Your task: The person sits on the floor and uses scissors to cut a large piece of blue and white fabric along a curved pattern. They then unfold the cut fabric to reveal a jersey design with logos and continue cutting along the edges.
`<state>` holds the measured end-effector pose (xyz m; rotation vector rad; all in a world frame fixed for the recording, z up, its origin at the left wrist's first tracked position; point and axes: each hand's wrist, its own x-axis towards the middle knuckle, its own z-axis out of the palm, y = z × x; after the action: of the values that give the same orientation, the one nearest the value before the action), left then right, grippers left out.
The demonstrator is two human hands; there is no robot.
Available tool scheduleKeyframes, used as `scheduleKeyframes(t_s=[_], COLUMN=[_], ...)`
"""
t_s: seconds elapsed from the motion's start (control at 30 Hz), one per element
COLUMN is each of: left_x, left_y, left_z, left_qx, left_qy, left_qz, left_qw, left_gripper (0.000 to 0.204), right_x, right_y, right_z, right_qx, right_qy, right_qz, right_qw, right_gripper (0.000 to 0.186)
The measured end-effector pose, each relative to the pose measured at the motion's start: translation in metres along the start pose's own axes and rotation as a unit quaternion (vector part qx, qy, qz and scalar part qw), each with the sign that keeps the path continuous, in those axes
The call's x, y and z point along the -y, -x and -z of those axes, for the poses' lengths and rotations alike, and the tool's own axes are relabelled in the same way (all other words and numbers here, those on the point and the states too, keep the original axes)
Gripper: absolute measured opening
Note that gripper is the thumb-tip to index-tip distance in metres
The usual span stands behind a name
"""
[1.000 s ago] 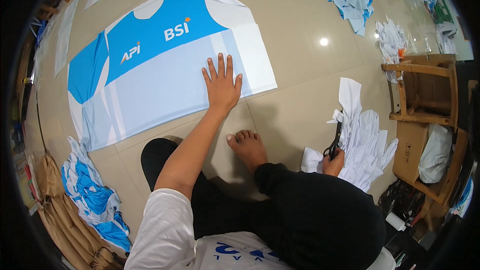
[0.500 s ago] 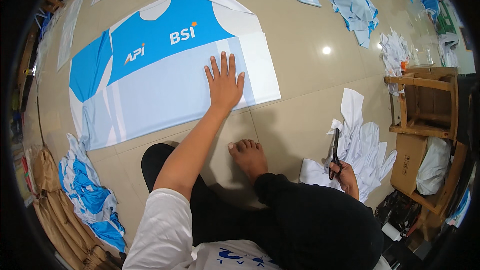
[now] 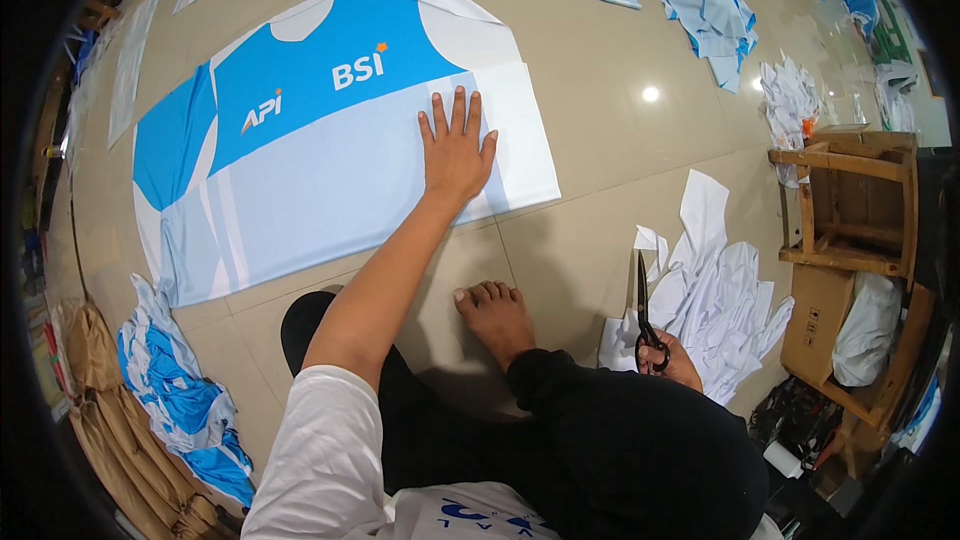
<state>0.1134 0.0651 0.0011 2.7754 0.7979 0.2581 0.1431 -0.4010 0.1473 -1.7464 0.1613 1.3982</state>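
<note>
A large sheet of printed fabric (image 3: pixel 310 180), blue above and pale blue below with white margins, lies spread on the tiled floor. On its right part my left hand (image 3: pixel 457 155) rests flat, fingers spread, palm down. At the lower right, my right hand (image 3: pixel 678 360) grips black-handled scissors (image 3: pixel 643 290) by the handles, with the blades pointing away from me. Beside and beyond that hand sits a heap of white fabric scraps (image 3: pixel 725 305). A small white strip (image 3: pixel 652 243) lies close to the scissor tips. My knee hides part of the right forearm.
My bare foot (image 3: pixel 498 318) stands between the sheet and the scraps. Crumpled blue-and-white fabric (image 3: pixel 185 395) lies at the left, more fabric pieces (image 3: pixel 700 5) at the far right. A wooden stool (image 3: pixel 850 205) and a cardboard box (image 3: pixel 812 325) stand at the right edge.
My right hand has moved left with the scissors, their blades now showing more fully beside the white heap. My left hand has slid slightly right and away from me on the sheet.
</note>
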Motion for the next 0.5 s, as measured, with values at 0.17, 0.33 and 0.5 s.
scheduleKeyframes(t_s=[0.17,0.33,0.5], left_x=[0.01,0.012,0.007], left_y=[0.001,-0.011,-0.021], left_z=[0.001,0.001,-0.009], left_qx=[-0.004,-0.01,-0.003], left_qy=[-0.006,0.008,0.025], left_qz=[0.001,-0.027,-0.066], left_qw=[1.0,1.0,0.997], left_gripper=[0.072,0.071,0.07], right_x=[-0.001,-0.019,-0.007], right_y=[0.003,-0.032,-0.058], right_z=[-0.026,-0.054,-0.087], right_qx=[-0.04,-0.034,-0.023], right_qy=[0.084,0.069,0.042], right_qz=[0.05,0.044,0.068], right_qw=[0.994,0.996,0.997], right_gripper=[0.025,0.033,0.038])
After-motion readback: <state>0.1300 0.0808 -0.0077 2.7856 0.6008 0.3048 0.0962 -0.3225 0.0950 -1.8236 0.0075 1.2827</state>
